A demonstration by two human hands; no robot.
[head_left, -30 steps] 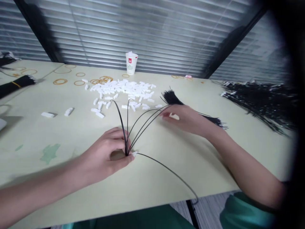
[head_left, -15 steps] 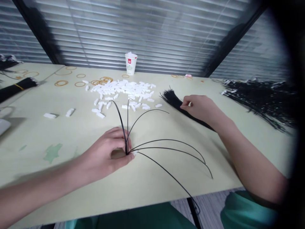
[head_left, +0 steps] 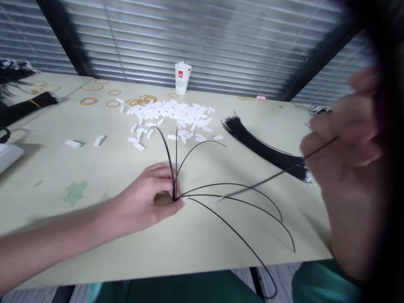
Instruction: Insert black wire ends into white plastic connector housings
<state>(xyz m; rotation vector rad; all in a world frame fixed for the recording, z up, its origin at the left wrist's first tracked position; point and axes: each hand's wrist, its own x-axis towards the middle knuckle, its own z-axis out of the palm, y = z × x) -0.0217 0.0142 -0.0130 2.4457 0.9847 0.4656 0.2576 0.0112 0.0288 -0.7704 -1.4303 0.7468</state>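
My left hand (head_left: 158, 195) pinches a small white connector (head_left: 185, 198) low over the table. Several thin black wires (head_left: 227, 184) fan out from it, some upward and some bending to the right. Raised at the right side, my right hand (head_left: 344, 126) is closed on a single black wire (head_left: 277, 173), whose blurred free end points down-left toward the connector. A thick bundle of black wires (head_left: 265, 147) lies on the table between my hands, its silvery ends toward the right hand.
Many white connector pieces (head_left: 176, 111) are heaped on the table (head_left: 120, 252), two lying apart at left. Behind stand a paper cup (head_left: 182, 79) and scattered rubber bands (head_left: 89, 101). A banded wire bundle (head_left: 28, 107) and a white object (head_left: 9, 156) sit at the left.
My right hand has lifted away from the wire bundle, up and to the right, drawing out one black wire. My left hand keeps its pinch; the view has shifted slightly.
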